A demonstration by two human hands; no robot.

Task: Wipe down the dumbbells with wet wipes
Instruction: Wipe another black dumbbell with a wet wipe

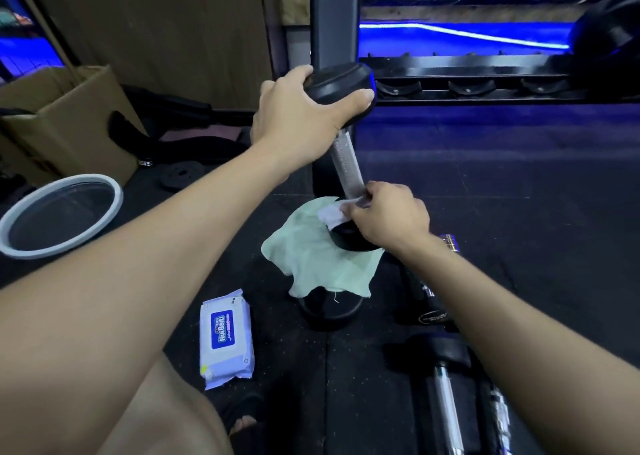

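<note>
I see my left hand (298,115) gripping the upright dumbbell's (348,163) top head; my right hand (388,217) pinches a wet wipe (332,214) against its handle. The floor pack (225,338) reads "HuiBaiLi".

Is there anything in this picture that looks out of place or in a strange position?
Mildly odd: a green cloth is draped over a black weight on the floor, and the dumbbell being wiped stands tilted on it, lower end on the cloth. Nothing looks spilled or damaged.
</note>
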